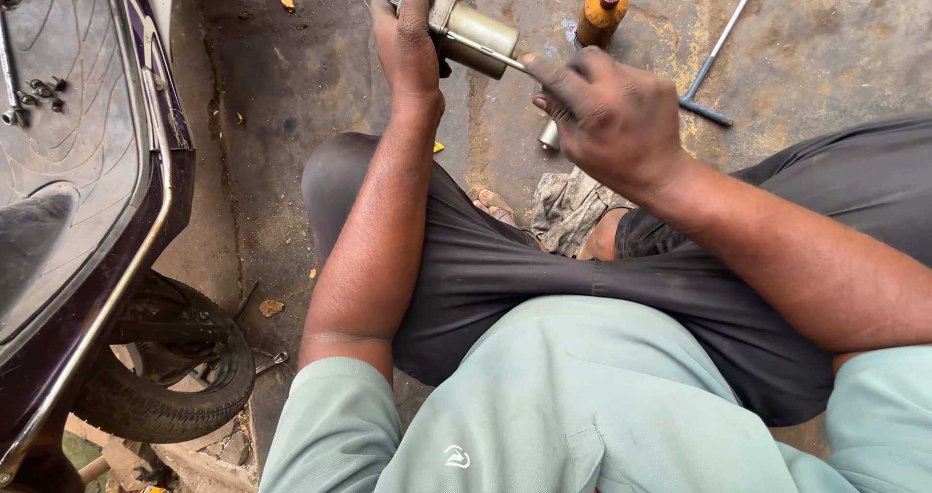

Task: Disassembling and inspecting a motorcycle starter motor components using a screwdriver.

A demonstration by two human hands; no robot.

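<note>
Your left hand [408, 37] clamps the pale cylindrical metal motor [473, 35] above the concrete floor [825, 47], steadying it so your right hand [607, 110], closed around a thin steel rod [490, 52], can work its side

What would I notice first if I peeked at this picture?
Two grimy hands at the top middle: the left hand grips a small metal cylinder part, and the right hand holds a thin rod against it. Just behind stands an orange bottle, and a scooter wheel sits at lower left.
</note>
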